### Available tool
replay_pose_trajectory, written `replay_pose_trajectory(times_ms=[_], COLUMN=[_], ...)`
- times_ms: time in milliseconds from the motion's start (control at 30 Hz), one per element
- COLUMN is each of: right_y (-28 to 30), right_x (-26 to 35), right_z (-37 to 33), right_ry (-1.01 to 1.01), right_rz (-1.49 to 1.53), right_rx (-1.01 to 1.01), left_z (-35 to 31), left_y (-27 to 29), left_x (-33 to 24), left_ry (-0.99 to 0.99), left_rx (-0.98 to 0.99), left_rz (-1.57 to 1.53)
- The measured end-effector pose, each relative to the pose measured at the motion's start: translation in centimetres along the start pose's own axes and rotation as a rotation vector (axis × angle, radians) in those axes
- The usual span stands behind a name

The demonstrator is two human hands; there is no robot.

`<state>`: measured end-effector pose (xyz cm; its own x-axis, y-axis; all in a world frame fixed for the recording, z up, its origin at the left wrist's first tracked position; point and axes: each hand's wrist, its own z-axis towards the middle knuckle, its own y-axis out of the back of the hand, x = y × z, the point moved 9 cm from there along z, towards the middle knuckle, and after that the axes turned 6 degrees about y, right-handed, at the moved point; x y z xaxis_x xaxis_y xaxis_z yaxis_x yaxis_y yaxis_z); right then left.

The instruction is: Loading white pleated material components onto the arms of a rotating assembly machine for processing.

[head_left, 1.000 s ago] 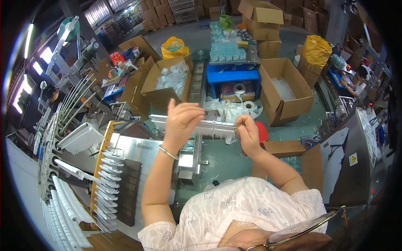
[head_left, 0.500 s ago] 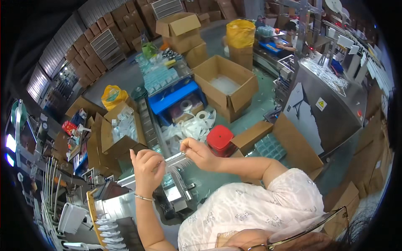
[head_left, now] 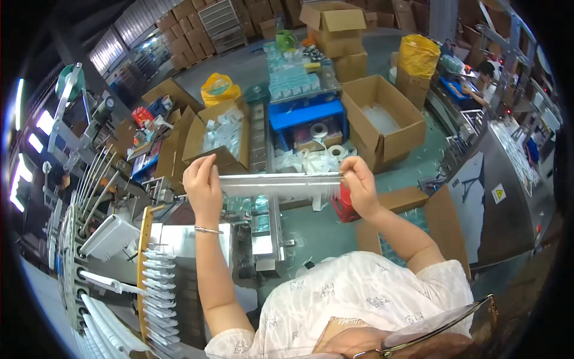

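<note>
A long, see-through strip of whitish plastic film (head_left: 278, 184) stretches level between my two hands, above the work line. Its left end is pinched by my left hand (head_left: 202, 179), whose wrist carries a thin bracelet. My right hand (head_left: 360, 182) grips the opposite end between thumb and fingers. The strip looks fairly taut, with a fringed or creased lower edge. Below it, a narrow conveyor (head_left: 258, 134) runs away from me, partly covered by the film.
A carton of clear packets (head_left: 192, 140) stands beyond my left hand. A blue bin (head_left: 308, 118) and a large open carton (head_left: 402, 145) are ahead. By my right hand is a red container (head_left: 344, 206). A yellow rack (head_left: 143, 263) stands left; a co-worker (head_left: 487, 84) sits far right.
My hands have moved apart, left and right, and up, and the film is now spread out between them. Earlier they were close together with a whitish strand between. The view has turned left.
</note>
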<state>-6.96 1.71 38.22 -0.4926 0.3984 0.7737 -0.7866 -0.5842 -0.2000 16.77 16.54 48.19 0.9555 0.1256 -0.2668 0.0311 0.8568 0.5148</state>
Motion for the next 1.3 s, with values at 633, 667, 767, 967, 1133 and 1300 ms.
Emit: replay_pose_trajectory(times_ms=[633,667,767,967,1133,1300], right_y=[0.4,0.5,-0.4,0.2,2.0,0.5], right_x=[-2.2,-2.4,-2.5,-1.9,-0.4,-1.7], right_z=[3.9,3.9,3.5,2.6,2.1,2.8], right_ry=[-0.173,-0.168,-0.148,-0.145,-0.14,-0.19], right_rz=[0.259,0.259,0.254,0.241,0.215,0.236], right_rx=[-0.003,-0.021,-0.001,-0.067,-0.094,-0.041], left_z=[-0.8,-0.4,0.6,1.3,-1.1,-4.9], left_y=[1.3,2.8,1.0,1.4,1.9,-1.7], left_x=[2.9,0.6,-5.2,-6.3,4.3,7.1], left_ry=[0.205,0.041,-0.12,-0.128,0.331,0.778], left_rx=[0.027,-0.176,-0.015,-0.048,-0.063,0.226], left_rz=[-0.196,0.143,0.039,-0.041,-0.309,-0.793])
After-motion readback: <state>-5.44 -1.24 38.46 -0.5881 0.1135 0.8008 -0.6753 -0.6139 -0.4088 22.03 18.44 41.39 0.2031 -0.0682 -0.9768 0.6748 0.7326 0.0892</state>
